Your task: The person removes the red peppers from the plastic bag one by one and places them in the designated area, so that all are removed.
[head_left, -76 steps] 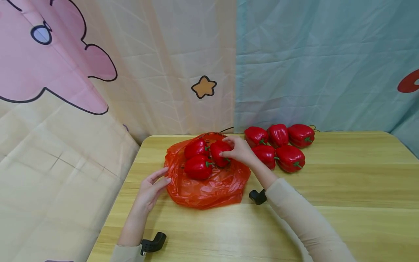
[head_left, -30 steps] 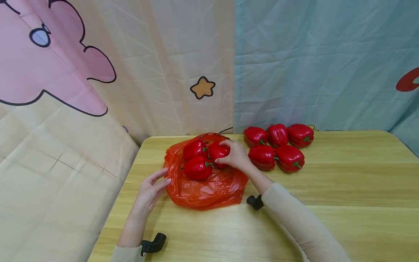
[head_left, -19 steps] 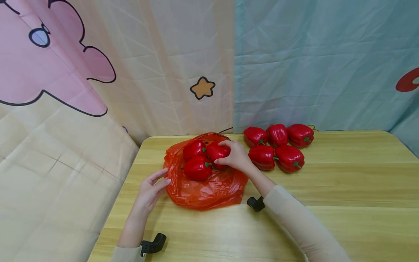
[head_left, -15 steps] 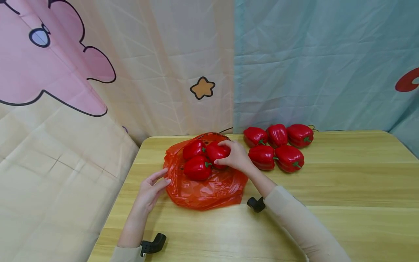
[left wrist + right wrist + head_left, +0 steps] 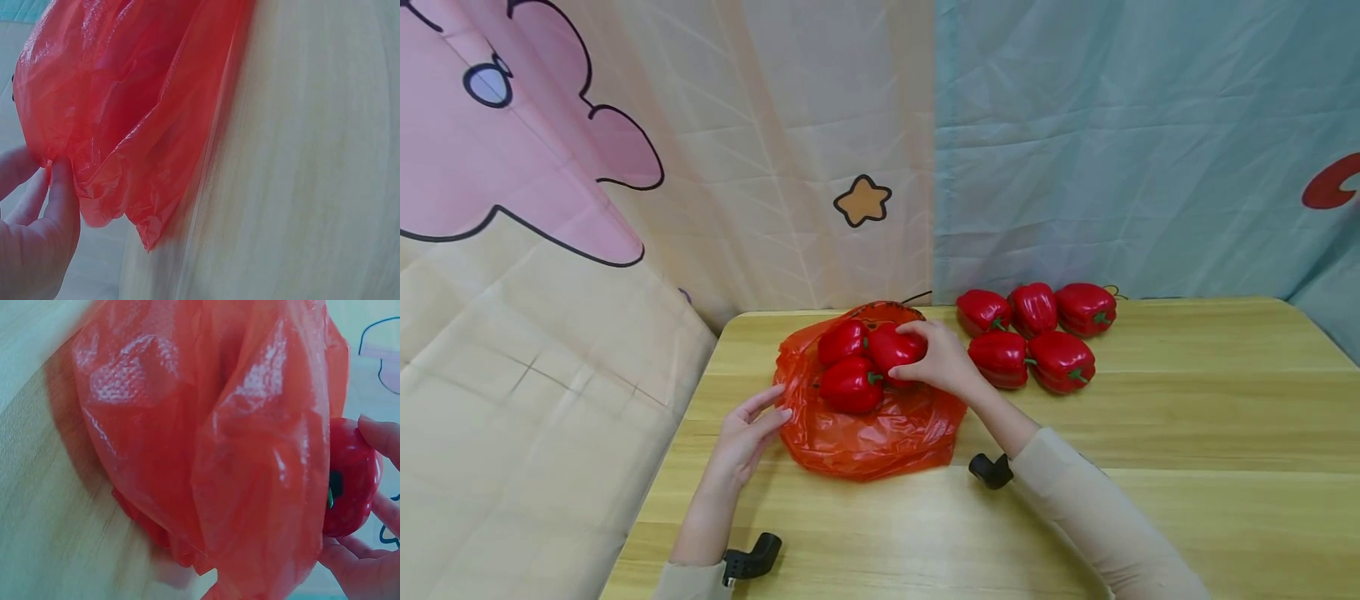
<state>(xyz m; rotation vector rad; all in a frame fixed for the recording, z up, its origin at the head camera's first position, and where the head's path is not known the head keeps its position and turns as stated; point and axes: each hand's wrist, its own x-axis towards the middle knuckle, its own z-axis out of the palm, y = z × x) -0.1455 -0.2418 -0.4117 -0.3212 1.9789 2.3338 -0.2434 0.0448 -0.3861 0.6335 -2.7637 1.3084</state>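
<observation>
An orange-red plastic bag [image 5: 868, 446] lies spread on the table with its mouth at the top. Its left edge is pinched between the thumb and fingers of my left hand [image 5: 743, 437]; the left wrist view shows a small fold of the film [image 5: 49, 167] there. My right hand [image 5: 942, 357] grips a red bell pepper [image 5: 893, 348] with a green stem [image 5: 330, 497], low in the bag's mouth. Two more bell peppers, one behind [image 5: 842, 342] and one in front [image 5: 850, 385], sit in the bag against its left side. My right palm hides part of the held pepper.
To the right of the bag, several red bell peppers [image 5: 1063, 362] stand in two rows near the back edge. Behind the wooden table [image 5: 1187, 400] hangs a printed curtain [image 5: 1060, 150]. A black wrist mount [image 5: 752, 557] sticks out from each sleeve.
My right hand has moved slightly left with its bell pepper, bringing it close against the other two, and the stem has turned out of the head view. The left hand stays put.
</observation>
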